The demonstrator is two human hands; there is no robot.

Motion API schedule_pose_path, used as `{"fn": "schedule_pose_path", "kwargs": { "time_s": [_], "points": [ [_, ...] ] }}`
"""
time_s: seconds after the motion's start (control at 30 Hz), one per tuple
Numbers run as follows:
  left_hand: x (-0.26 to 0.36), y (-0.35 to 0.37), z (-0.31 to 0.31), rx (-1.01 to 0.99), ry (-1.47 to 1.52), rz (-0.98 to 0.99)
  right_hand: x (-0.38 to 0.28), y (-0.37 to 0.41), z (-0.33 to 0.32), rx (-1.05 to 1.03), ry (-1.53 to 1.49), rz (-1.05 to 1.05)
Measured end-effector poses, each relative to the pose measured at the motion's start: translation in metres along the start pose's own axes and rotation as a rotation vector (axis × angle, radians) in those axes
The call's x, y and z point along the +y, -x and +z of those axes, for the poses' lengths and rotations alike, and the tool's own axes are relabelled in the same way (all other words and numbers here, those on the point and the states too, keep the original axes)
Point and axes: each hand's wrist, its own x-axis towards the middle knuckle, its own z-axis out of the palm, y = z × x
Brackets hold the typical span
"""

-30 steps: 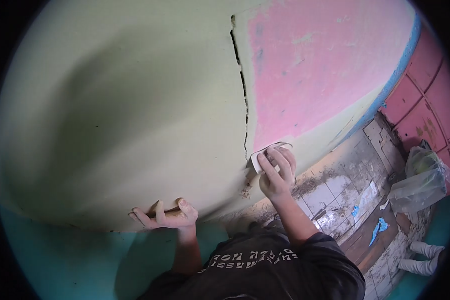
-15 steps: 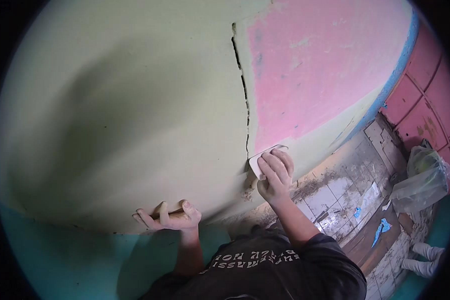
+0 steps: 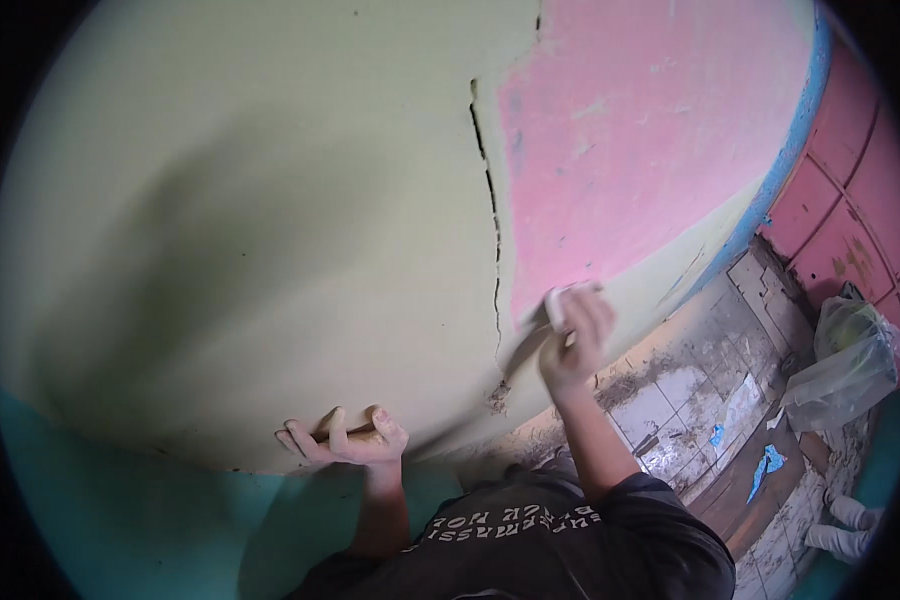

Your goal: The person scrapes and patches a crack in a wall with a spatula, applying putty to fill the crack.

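My right hand (image 3: 577, 345), blurred by motion, grips a flat white putty scraper (image 3: 555, 308) just off the lower edge of the pink patch (image 3: 620, 150). A dark crack (image 3: 491, 190) runs down the pale green wall (image 3: 300, 250) beside the patch. It ends near a rough, crumbly spot (image 3: 498, 396), left of my right wrist. Low on the left, my left hand (image 3: 355, 440) is palm up with curled fingers. Something tan shows between those fingers, partly hidden, and I cannot make out what it is.
Dirty white tiles (image 3: 660, 400) and a brown board (image 3: 735, 480) lie at the right, with blue scraps (image 3: 767, 470) on them. A clear plastic bag (image 3: 845, 365) stands by a pink tiled wall (image 3: 860, 200). Light-coloured footwear (image 3: 840, 540) shows at lower right.
My right hand has moved right with the scraper, away from the crack's lower end, baring the crumbly spot. The view has shifted slightly; my left hand keeps nearly the same pose.
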Motion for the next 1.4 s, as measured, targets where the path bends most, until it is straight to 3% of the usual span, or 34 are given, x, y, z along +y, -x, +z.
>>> {"fn": "schedule_pose_path", "kwargs": {
  "time_s": [0.03,0.13,0.17,0.27,0.3,0.4,0.43,0.53,0.57,0.67,0.7,0.8,0.93,0.97,1.1,1.2,1.23,1.37,1.4],
  "points": [
    [0.0,0.0,0.0,0.002,-0.003,0.0,-0.013,0.0,-0.007,-0.113,0.007,-0.086],
    [-0.002,0.002,0.001,0.007,0.004,0.003,0.013,0.0,-0.005,-0.039,-0.015,-0.084],
    [-0.004,0.004,0.0,0.006,0.005,0.004,0.02,0.0,-0.004,0.044,0.064,0.082],
    [-0.008,0.012,-0.001,-0.017,0.019,-0.034,0.003,0.007,-0.004,-0.044,-0.001,-0.057],
    [-0.006,0.011,0.0,-0.009,0.029,-0.042,-0.008,0.013,-0.009,-0.16,0.017,-0.108],
    [-0.005,0.007,0.0,0.002,0.037,-0.036,0.016,0.006,-0.008,-0.029,0.101,-0.06],
    [-0.005,0.006,-0.001,-0.003,0.026,-0.024,0.016,0.0,-0.01,0.01,0.146,0.151],
    [-0.003,0.005,-0.001,-0.006,0.005,-0.009,-0.004,0.009,0.0,-0.024,-0.018,-0.034],
    [-0.003,0.004,-0.001,-0.009,0.003,-0.003,-0.018,0.011,-0.008,-0.148,-0.006,-0.069],
    [-0.006,0.003,-0.002,-0.011,0.01,0.014,0.01,0.005,-0.009,-0.025,0.098,0.005],
    [-0.007,0.004,-0.002,-0.012,0.002,0.014,0.006,-0.005,-0.009,0.024,0.177,0.196],
    [-0.006,0.005,-0.001,-0.011,-0.006,0.008,-0.012,0.003,-0.004,-0.055,0.027,-0.061],
    [-0.003,0.004,-0.001,-0.005,0.01,0.001,0.003,-0.002,-0.008,-0.021,0.123,-0.007],
    [-0.002,0.004,-0.001,-0.003,0.01,-0.008,0.002,-0.009,-0.007,0.049,0.166,0.235],
    [-0.003,0.004,0.001,0.015,0.026,-0.001,-0.026,0.009,-0.007,-0.146,0.003,-0.048],
    [-0.005,0.005,-0.001,-0.003,0.021,-0.001,0.002,-0.002,-0.008,-0.017,0.091,-0.018],
    [-0.005,0.006,-0.002,-0.008,0.021,-0.005,0.003,-0.01,-0.009,0.017,0.171,0.193],
    [-0.001,0.004,-0.003,-0.021,0.014,-0.02,-0.026,0.003,-0.007,-0.128,-0.008,-0.053],
    [-0.001,0.004,-0.002,-0.02,0.024,-0.013,-0.021,0.002,-0.008,-0.093,0.035,-0.03]
  ]
}}
